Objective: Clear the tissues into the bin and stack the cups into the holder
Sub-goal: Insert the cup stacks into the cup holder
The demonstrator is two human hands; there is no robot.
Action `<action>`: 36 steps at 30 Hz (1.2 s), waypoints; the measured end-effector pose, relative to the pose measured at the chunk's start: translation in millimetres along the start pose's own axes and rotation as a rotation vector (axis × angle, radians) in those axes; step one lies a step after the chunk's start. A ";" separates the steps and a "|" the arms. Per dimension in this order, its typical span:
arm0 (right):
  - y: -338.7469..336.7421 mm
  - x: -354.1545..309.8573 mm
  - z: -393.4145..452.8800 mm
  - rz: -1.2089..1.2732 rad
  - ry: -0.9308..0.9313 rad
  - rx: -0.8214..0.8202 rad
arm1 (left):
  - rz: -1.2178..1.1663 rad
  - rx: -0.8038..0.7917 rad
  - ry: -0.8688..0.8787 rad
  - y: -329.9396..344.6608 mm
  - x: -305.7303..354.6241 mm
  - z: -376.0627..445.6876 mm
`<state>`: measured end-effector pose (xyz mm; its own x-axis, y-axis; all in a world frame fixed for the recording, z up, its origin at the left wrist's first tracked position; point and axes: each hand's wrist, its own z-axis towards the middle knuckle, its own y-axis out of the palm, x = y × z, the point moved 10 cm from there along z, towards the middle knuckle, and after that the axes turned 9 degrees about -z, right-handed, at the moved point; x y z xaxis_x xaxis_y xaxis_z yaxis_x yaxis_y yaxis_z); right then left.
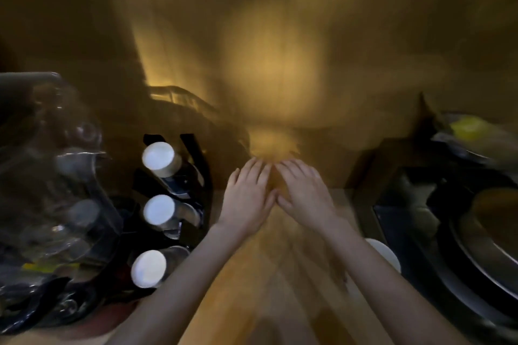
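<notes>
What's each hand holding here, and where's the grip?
Nothing visibly held. Left hand and right hand lie palms down, fingers extended, side by side on the wooden surface. Heavy motion blur, though.

The wooden tabletop [252, 288] runs forward in warm, blurred light, its grain smeared by motion. At its left stands a black holder [196, 165] with three white-bottomed cups [153, 211] lying in it one behind another, and clear plastic packaging [56, 190] beside that. At the right edge a white round object [385, 253] sits, partly hidden.
</notes>
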<state>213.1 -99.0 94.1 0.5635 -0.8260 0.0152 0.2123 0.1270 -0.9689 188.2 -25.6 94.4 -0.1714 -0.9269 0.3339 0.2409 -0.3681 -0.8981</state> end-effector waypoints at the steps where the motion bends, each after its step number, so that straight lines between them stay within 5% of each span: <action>1: 3.9 17.1 -14.0 -0.003 0.051 -0.015 | -0.019 -0.031 0.019 13.9 13.3 -1.0; 11: 64.7 147.8 -177.4 0.051 0.609 -0.218 | -0.273 -0.465 -0.028 165.6 106.1 -32.3; 22: 117.2 187.5 -230.4 0.581 1.029 -0.347 | -0.454 -0.586 -0.314 214.3 105.2 -47.5; 25: 112.8 184.5 -222.1 0.670 1.039 -0.278 | -0.677 -0.538 -0.467 205.0 87.5 -48.8; 31: 80.6 147.0 -183.4 0.926 0.878 -0.053 | -1.336 -0.633 -1.097 194.5 47.6 -103.4; 34: 53.8 111.1 -165.7 1.010 0.666 0.096 | -1.700 -0.810 -1.161 176.2 59.3 -117.5; 36: 44.6 81.5 -158.1 1.015 0.531 0.085 | -1.842 -0.781 -1.103 154.0 57.6 -115.5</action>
<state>142.3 -247.5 13.0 0.1025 -0.4463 -0.8890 -0.0829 0.8867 -0.4548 105.1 -127.2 -57.7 0.7823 0.4911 0.3833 0.1527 -0.7476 0.6464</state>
